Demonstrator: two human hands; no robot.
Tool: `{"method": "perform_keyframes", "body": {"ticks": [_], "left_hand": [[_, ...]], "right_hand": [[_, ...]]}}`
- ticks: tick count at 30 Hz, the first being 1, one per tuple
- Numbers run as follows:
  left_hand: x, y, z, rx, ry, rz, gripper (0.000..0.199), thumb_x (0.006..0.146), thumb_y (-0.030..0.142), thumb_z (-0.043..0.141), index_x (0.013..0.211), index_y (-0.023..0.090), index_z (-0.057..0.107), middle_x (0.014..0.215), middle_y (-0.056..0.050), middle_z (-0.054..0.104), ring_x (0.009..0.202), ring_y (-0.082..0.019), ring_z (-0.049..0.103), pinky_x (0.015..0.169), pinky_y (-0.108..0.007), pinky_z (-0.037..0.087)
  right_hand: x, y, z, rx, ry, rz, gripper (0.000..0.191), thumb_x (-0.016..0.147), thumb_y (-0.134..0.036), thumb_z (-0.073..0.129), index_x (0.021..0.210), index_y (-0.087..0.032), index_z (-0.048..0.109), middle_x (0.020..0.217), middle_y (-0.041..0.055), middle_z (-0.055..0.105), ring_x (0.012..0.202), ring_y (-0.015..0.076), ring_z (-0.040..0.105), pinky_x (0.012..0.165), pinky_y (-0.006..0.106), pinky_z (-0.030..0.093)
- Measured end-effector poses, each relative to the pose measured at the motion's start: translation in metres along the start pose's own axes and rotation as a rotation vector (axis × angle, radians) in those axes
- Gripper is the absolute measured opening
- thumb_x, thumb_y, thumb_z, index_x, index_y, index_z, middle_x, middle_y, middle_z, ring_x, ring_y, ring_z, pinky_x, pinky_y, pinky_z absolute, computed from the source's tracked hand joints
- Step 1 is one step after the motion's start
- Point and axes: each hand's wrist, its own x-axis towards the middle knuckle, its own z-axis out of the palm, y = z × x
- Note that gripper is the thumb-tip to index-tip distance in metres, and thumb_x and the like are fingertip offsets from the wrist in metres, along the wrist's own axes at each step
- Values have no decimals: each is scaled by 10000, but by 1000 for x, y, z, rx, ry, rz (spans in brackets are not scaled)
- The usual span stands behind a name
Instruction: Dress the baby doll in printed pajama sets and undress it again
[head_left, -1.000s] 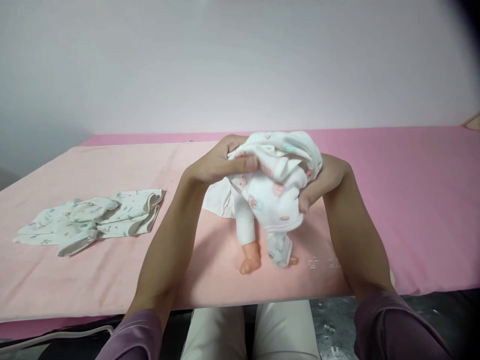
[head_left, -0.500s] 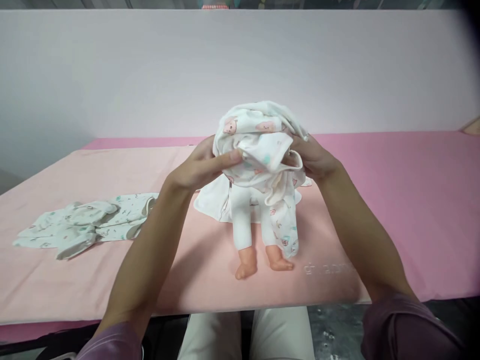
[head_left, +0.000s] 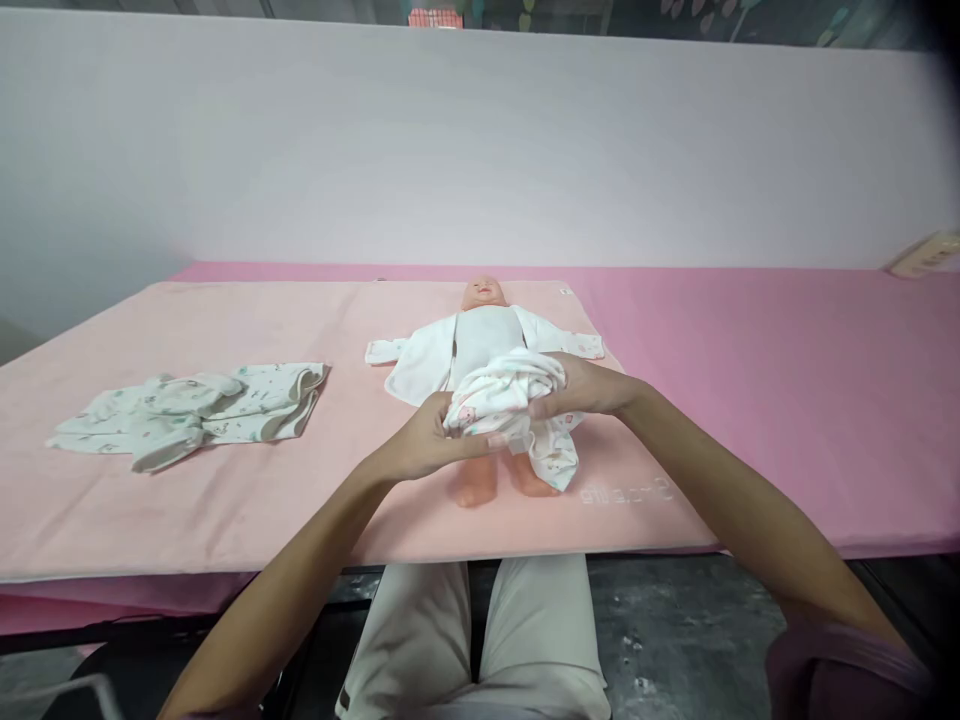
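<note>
Well to the left of the left hand, a folded patterned garment [head_left: 191, 412] lies on the peach mat [head_left: 262, 500]. The left hand [head_left: 435, 440] grips the near left side of a bunched white printed garment [head_left: 506, 400], thumb across its front. Beyond both hands lies the doll [head_left: 484, 335], its white jacket [head_left: 427, 365] spread open; the bunched garment, between the hands, is over its legs, feet showing just beside the left hand. The right hand [head_left: 574, 387] clasps the bunch's right side. Right of it stretches the pink-covered desk [head_left: 765, 400].
</note>
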Motion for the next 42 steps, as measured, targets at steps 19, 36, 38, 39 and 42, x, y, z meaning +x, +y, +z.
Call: {"method": "perform_keyframes", "body": {"ticks": [19, 36, 38, 39, 42], "left_hand": [[-119, -52, 85, 257, 501, -223, 265, 1013, 353, 570, 1240, 217, 555, 1147, -106, 771, 1066, -309, 738, 941, -428, 543], [-88, -66, 61, 42, 392, -65, 285, 1041, 369, 484, 1190, 190, 649, 1266, -105, 738, 1174, -268, 689, 1043, -389, 518], [-80, -68, 52, 25, 390, 8, 296, 1038, 374, 495, 1192, 174, 649, 1272, -107, 729, 1185, -266, 679, 1067, -387, 513], [-76, -69, 47, 37, 383, 25, 289, 1032, 367, 502, 1185, 170, 647, 1257, -107, 728, 1183, -268, 676, 1063, -387, 515], [-66, -68, 30, 93, 327, 12, 278, 1022, 383, 544, 1176, 171, 636, 1217, -99, 721, 1162, -273, 668, 1028, -389, 527]], "right_hand": [[-44, 20, 150, -609, 392, 222, 165, 930, -258, 603, 1093, -233, 610, 1000, 45, 734, 909, 251, 652, 780, 329, 401], [-34, 39, 153, -466, 544, 129, 506, 828, -221, 690, 1328, -237, 612, 1185, 40, 759, 1004, 245, 687, 845, 324, 461], [-29, 35, 140, -473, 516, 58, 346, 851, -263, 700, 1194, -226, 674, 1054, 9, 756, 895, 211, 662, 786, 300, 439], [-25, 34, 131, -485, 484, 27, 259, 857, -265, 694, 1111, -218, 693, 978, -6, 739, 844, 194, 638, 755, 290, 421], [-11, 34, 99, -473, 346, -30, 86, 847, -235, 679, 927, -203, 674, 836, -32, 657, 764, 162, 568, 688, 270, 374]]}}
